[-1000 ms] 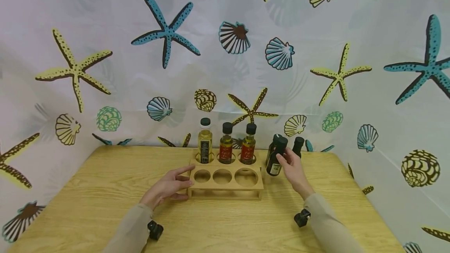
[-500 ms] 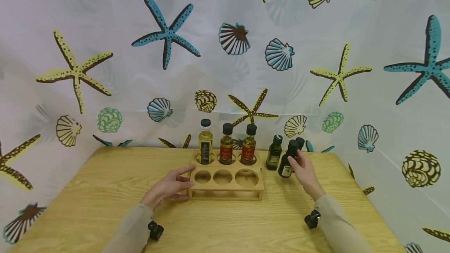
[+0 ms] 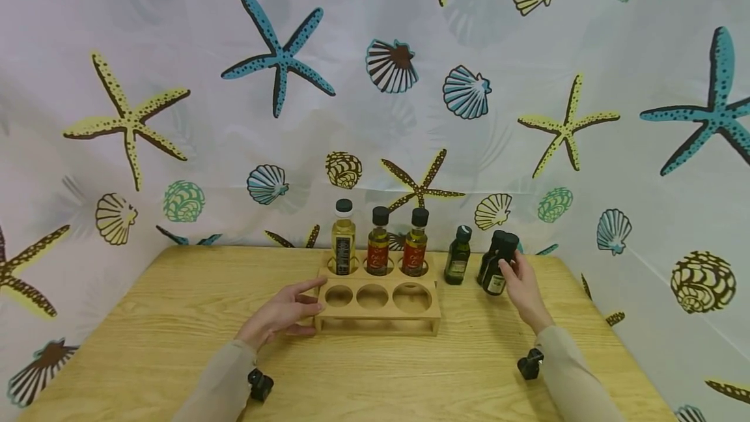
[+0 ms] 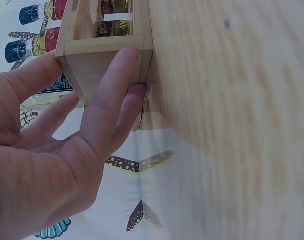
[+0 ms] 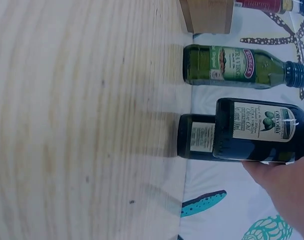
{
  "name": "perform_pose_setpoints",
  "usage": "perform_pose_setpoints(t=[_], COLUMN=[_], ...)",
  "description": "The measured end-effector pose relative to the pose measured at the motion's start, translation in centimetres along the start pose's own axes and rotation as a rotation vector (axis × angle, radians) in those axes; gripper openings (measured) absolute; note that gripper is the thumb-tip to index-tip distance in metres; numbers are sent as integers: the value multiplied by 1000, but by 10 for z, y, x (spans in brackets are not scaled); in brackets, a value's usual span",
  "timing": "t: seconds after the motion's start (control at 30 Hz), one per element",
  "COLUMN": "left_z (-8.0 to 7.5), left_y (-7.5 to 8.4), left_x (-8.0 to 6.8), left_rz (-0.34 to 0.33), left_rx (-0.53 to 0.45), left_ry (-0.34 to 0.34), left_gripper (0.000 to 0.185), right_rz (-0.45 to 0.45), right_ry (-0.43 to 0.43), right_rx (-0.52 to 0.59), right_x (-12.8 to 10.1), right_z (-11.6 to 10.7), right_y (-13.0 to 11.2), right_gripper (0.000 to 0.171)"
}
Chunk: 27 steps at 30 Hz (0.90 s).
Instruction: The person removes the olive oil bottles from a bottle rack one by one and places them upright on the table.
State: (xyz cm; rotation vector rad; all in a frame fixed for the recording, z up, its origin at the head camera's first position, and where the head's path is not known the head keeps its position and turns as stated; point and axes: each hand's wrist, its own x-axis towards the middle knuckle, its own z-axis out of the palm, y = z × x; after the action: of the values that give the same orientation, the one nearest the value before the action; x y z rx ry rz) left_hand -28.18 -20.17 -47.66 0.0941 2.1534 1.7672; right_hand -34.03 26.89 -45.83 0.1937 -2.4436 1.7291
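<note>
My left hand (image 3: pixel 284 313) rests its fingertips against the left end of a two-tier wooden bottle rack (image 3: pixel 379 313), fingers mostly straight. In the left wrist view its fingers lie along the wooden end panel (image 4: pixel 99 62). My right hand (image 3: pixel 523 286) grips a dark olive oil bottle (image 5: pixel 264 122) with a black cap, its base raised off the table. A second dark bottle (image 5: pixel 195 136) stands just behind the held one, mostly covered in the head view. To their left stands a green olive oil bottle (image 3: pixel 457 260), upright and apart from the rack.
The rack's back row holds a yellow oil bottle (image 3: pixel 342 243) and two red-labelled bottles, one in the middle (image 3: pixel 377 249) and one at right (image 3: pixel 415 249). Three round holes open in the front tier. A patterned curtain (image 3: pixel 375 129) borders the wooden table (image 3: pixel 375 376).
My right hand has moved right with the dark bottle, from in front of the green bottle to in front of the other dark one. My left hand stays on the rack.
</note>
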Motion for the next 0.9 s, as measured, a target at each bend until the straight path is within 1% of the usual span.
perform_pose_setpoints(t=[0.13, 0.27, 0.37, 0.47, 0.67, 0.9], left_z=[1, -1, -2, -1, 1, 0], left_y=[-1, -1, -1, 0, 3, 2], left_x=[2, 0, 0, -1, -3, -2], left_rz=[-6, 15, 15, 15, 15, 12], left_rx=[-19, 5, 14, 20, -10, 20], left_ry=[21, -23, -43, -38, -15, -31], left_gripper=[65, 66, 68, 67, 65, 67], right_rz=[-35, -23, -14, -4, 13, 15], right_ry=[23, 32, 31, 18, 6, -7], right_rx=[6, -10, -4, -2, 11, -1], right_x=[2, 2, 2, 1, 1, 2], right_z=[-6, -12, -16, -19, -25, -29], right_y=[5, 9, 13, 15, 20, 25], right_gripper=[58, 56, 53, 55, 59, 61])
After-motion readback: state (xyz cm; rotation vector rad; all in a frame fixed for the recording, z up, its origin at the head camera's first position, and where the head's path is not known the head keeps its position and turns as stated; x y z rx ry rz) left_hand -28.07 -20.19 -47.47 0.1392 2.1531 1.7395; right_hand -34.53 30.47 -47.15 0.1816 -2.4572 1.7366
